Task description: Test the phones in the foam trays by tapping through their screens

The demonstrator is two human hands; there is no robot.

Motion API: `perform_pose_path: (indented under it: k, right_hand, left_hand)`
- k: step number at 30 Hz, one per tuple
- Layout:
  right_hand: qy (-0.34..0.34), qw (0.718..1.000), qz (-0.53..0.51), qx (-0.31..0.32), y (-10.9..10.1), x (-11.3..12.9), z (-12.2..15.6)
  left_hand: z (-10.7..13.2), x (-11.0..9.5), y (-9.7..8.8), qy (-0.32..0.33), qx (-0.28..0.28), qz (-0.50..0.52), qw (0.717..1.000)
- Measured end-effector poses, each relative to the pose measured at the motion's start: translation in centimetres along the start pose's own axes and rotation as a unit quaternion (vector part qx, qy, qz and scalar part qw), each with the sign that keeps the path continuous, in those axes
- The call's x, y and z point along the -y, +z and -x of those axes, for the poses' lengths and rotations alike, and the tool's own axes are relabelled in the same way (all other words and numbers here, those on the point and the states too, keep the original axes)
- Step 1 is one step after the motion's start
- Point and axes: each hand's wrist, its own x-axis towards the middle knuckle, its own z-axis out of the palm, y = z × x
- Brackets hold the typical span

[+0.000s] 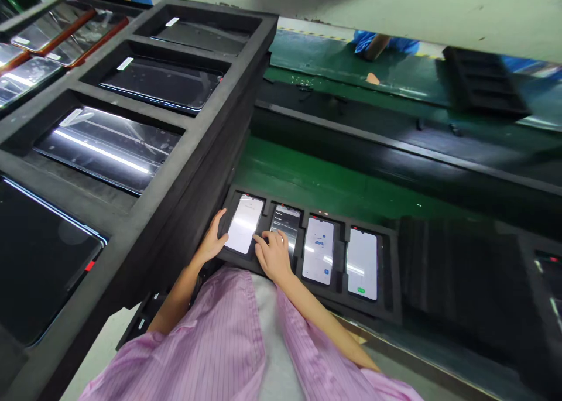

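Observation:
A black foam tray [393, 272] lies in front of me, with several lit smartphones in its slots. My left hand [213, 238] rests at the tray's left end, fingers apart, its thumb at the lower left edge of the leftmost phone [244, 222], whose screen is mostly white. Over the second phone [286, 213], which shows a dark menu, lies my right hand [274, 256]. Its fingers are spread and hold nothing; one fingertip reaches the right edge of the leftmost phone. To the right are a third phone [318, 252] with a small blue picture and a fourth phone [362, 260] with a green button.
A tall stack of black foam trays [219, 132] stands at my left, dark phones [162, 85] in its top tray. Beyond the green bench [307, 172] runs a black conveyor belt [373, 117]. Another person's blue sleeve [364, 41] and an empty-slotted tray [485, 82] show farther back.

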Motion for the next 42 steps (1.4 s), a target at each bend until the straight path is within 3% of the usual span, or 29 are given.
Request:
perform_pose_path:
  k: [4, 7, 12, 16, 20, 26, 29, 33, 37, 42]
  right_hand:
    - [0.057, 0.998, 0.013, -0.031, -1.6, -1.6, 1.9]
    - [0.139, 0.987, 0.051, -0.066, -3.5, -3.5, 5.0]
    - [0.267, 0.948, 0.123, -0.122, -6.0, -6.5, 10.6]
    - [0.256, 0.948, 0.138, -0.132, -7.2, -8.6, 12.6]
    - [0.180, 0.974, 0.099, -0.101, -7.6, -10.0, 12.7]
    - [0.114, 0.992, 0.056, -0.030, -7.4, -9.5, 11.9]
    - [0.136, 0.986, 0.073, -0.062, -7.6, -9.7, 12.5]
    - [0.228, 0.956, 0.115, -0.142, -8.9, -11.3, 15.1]
    - [0.278, 0.941, 0.142, -0.127, -10.3, -12.7, 17.5]
    - [0.295, 0.939, 0.140, -0.109, -10.2, -12.8, 17.3]
  left_hand:
    - [0.5, -0.8, 0.7, 0.046, -0.074, -0.139, 0.986]
    - [0.9, -2.5, 2.3, 0.153, -0.087, -0.249, 0.952]
    - [1.8, -6.4, 7.8, 0.338, 0.060, -0.310, 0.887]
    - [2.5, -8.3, 12.3, 0.407, 0.129, -0.317, 0.847]
    - [2.8, -8.3, 14.3, 0.408, 0.109, -0.345, 0.838]
    - [3.1, -7.6, 14.6, 0.375, 0.039, -0.388, 0.841]
    - [3.1, -7.7, 14.7, 0.361, 0.020, -0.400, 0.842]
    - [3.1, -7.7, 14.9, 0.358, -0.009, -0.414, 0.837]
    - [3.0, -7.6, 15.0, 0.356, -0.025, -0.425, 0.832]
    - [3.0, -7.6, 15.0, 0.357, -0.017, -0.429, 0.830]
